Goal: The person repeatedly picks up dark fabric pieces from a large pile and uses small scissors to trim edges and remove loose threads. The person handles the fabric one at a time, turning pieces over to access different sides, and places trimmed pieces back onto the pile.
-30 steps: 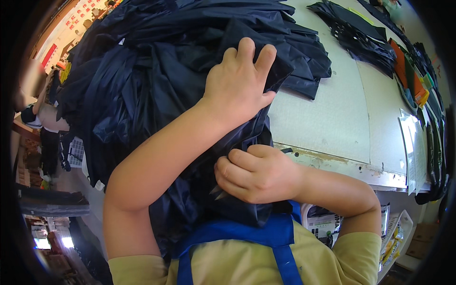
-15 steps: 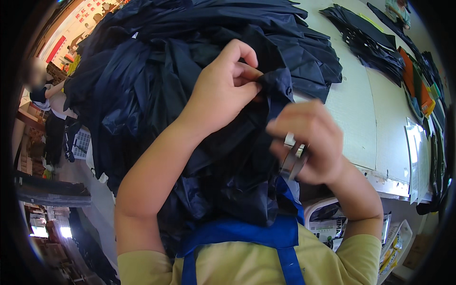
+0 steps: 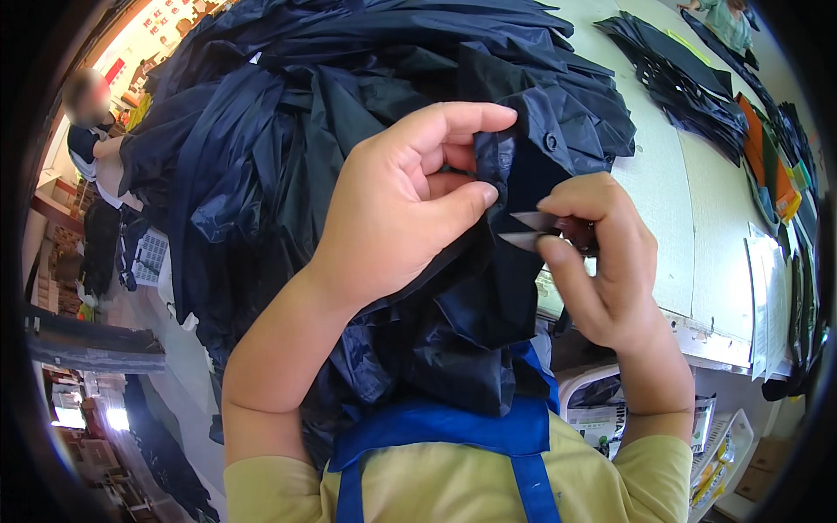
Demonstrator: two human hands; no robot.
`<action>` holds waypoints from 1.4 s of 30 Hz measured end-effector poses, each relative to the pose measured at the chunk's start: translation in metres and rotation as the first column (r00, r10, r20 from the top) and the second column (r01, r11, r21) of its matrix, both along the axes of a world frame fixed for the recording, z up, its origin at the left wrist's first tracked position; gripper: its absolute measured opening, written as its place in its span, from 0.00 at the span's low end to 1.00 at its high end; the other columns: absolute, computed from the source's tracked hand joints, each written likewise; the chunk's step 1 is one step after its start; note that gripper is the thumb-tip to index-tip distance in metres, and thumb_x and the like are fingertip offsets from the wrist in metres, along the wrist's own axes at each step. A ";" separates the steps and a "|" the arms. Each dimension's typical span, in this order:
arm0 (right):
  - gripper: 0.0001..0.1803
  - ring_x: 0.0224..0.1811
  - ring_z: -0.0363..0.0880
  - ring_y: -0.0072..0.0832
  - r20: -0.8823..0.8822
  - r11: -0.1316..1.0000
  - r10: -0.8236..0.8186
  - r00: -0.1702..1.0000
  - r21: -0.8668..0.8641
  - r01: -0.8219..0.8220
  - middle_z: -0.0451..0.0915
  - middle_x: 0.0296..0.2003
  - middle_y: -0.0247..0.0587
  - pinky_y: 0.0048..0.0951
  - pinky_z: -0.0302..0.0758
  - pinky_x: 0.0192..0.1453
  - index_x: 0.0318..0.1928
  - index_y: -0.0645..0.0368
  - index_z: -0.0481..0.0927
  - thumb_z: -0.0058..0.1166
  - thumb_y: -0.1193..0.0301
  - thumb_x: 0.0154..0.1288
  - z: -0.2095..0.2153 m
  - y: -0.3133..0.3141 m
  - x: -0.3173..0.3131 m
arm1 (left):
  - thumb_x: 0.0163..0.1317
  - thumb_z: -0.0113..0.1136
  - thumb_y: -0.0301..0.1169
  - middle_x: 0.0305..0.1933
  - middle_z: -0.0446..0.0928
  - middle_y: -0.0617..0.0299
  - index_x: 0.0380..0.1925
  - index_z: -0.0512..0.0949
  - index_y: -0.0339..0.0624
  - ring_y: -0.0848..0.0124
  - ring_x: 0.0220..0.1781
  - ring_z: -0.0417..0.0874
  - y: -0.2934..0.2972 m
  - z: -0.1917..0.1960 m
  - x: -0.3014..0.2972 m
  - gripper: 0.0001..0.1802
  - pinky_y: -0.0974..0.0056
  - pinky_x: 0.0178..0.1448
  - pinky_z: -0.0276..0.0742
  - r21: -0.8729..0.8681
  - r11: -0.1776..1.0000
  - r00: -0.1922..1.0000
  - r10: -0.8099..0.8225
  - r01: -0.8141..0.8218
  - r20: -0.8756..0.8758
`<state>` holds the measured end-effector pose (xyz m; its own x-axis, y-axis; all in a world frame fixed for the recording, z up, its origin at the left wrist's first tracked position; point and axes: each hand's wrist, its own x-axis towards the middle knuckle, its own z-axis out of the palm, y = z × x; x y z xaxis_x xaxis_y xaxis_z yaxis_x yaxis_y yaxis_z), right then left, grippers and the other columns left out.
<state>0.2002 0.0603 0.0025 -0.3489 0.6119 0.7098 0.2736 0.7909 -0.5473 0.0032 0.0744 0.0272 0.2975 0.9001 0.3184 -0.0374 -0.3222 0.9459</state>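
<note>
A dark navy garment piece (image 3: 497, 279) of thin, shiny cloth hangs in front of me, with a round button or snap (image 3: 550, 141) near its edge. My left hand (image 3: 401, 200) pinches the folded edge of this cloth between thumb and fingers. In my right hand (image 3: 606, 253) is a pair of small thread snips (image 3: 526, 231). The two pointed blades are spread apart and point left, close to the cloth just below my left thumb. Whether a thread lies between the blades is too small to tell.
A large heap of dark garments (image 3: 244, 131) covers the table (image 3: 649, 209). At the far right lie stacked dark pieces (image 3: 680, 78) and orange cloth (image 3: 767, 157). White baskets (image 3: 728, 449) stand below the table's edge. One person (image 3: 91, 131) is at the far left, another (image 3: 728, 26) far right.
My left hand has turned and shifted slightly lower, still gripping the cloth. The right hand has risen toward it, bringing the snips' spread blades near the cloth edge.
</note>
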 end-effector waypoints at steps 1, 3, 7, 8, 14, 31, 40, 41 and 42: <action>0.14 0.28 0.73 0.31 0.083 0.996 -0.084 0.993 0.034 0.081 0.75 0.32 0.44 0.26 0.73 0.31 0.42 0.66 0.74 0.61 0.79 0.54 0.001 -0.003 -0.003 | 0.55 0.55 0.11 0.43 0.76 0.61 0.57 0.69 0.31 0.78 0.44 0.77 -0.001 0.000 0.000 0.27 0.74 0.50 0.74 0.000 1.000 1.000 -0.001 0.001 -0.013; 0.15 0.28 0.75 0.32 0.082 0.980 -0.196 0.977 0.002 0.197 0.75 0.30 0.43 0.27 0.74 0.30 0.41 0.66 0.75 0.63 0.78 0.53 0.004 -0.007 -0.006 | 0.56 0.55 0.11 0.41 0.76 0.61 0.58 0.69 0.32 0.80 0.42 0.76 -0.004 0.002 -0.002 0.27 0.75 0.48 0.74 0.004 1.000 0.999 0.000 0.000 -0.037; 0.17 0.26 0.75 0.32 0.099 0.964 -0.257 0.961 -0.039 0.262 0.75 0.27 0.42 0.27 0.74 0.29 0.43 0.65 0.77 0.65 0.77 0.51 0.002 -0.004 -0.005 | 0.56 0.54 0.11 0.39 0.76 0.62 0.59 0.69 0.31 0.81 0.39 0.75 -0.008 -0.001 -0.001 0.27 0.77 0.44 0.73 0.089 0.996 0.995 0.025 -0.016 -0.101; 0.17 0.26 0.74 0.33 0.110 0.963 -0.242 0.964 -0.089 0.252 0.75 0.26 0.41 0.29 0.73 0.30 0.43 0.65 0.78 0.65 0.77 0.51 0.003 -0.005 -0.006 | 0.57 0.54 0.11 0.39 0.76 0.62 0.59 0.69 0.31 0.82 0.39 0.75 -0.009 0.000 -0.001 0.27 0.77 0.44 0.73 0.103 0.994 0.992 0.042 -0.030 -0.122; 0.17 0.27 0.73 0.40 0.187 0.973 -0.228 0.956 0.014 0.229 0.74 0.26 0.44 0.34 0.71 0.33 0.43 0.65 0.77 0.64 0.75 0.51 0.000 -0.008 -0.005 | 0.57 0.53 0.10 0.37 0.75 0.63 0.59 0.68 0.31 0.82 0.37 0.74 -0.010 0.000 -0.001 0.27 0.77 0.43 0.73 0.226 0.971 0.972 0.125 -0.079 -0.197; 0.18 0.27 0.73 0.37 0.070 0.929 -0.280 0.957 0.270 0.252 0.76 0.27 0.42 0.33 0.71 0.32 0.42 0.65 0.78 0.65 0.77 0.48 -0.006 0.008 -0.016 | 0.56 0.52 0.09 0.38 0.74 0.63 0.60 0.68 0.32 0.83 0.37 0.74 -0.013 -0.003 0.001 0.28 0.78 0.42 0.71 0.246 0.968 0.975 0.108 -0.058 -0.194; 0.34 0.21 0.61 0.16 -0.614 0.897 0.240 0.752 -0.156 -0.413 0.65 0.21 0.28 0.20 0.56 0.27 0.53 0.74 0.72 0.55 0.52 0.62 0.003 0.026 0.058 | 0.41 0.54 0.22 0.15 0.76 0.67 0.08 0.76 0.50 0.70 0.18 0.74 -0.050 0.032 -0.054 0.10 0.64 0.40 0.69 0.237 0.872 0.829 -0.274 0.428 -0.488; 0.32 0.23 0.58 0.15 -0.594 0.928 0.106 0.798 -0.230 -0.294 0.62 0.22 0.26 0.20 0.53 0.27 0.54 0.73 0.71 0.55 0.55 0.63 0.008 0.037 0.067 | 0.44 0.54 0.21 0.20 0.79 0.67 0.15 0.80 0.50 0.70 0.18 0.75 -0.053 0.041 -0.067 0.10 0.66 0.37 0.71 0.138 0.760 0.679 -0.463 0.634 -0.569; 0.25 0.23 0.56 0.13 -0.490 0.938 -0.050 0.870 -0.323 -0.128 0.63 0.22 0.24 0.18 0.53 0.28 0.53 0.70 0.74 0.53 0.61 0.65 0.004 0.051 0.079 | 0.48 0.52 0.22 0.24 0.80 0.67 0.27 0.82 0.50 0.69 0.18 0.77 -0.056 0.042 -0.077 0.12 0.67 0.30 0.73 -0.187 0.623 0.448 -0.709 0.759 -0.544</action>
<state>0.2793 0.1117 0.0067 -0.0443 0.8354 0.5478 -0.1234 0.5396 -0.8328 -0.0737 0.0183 0.0690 0.9669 0.2453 -0.0697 0.1849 -0.4860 0.8542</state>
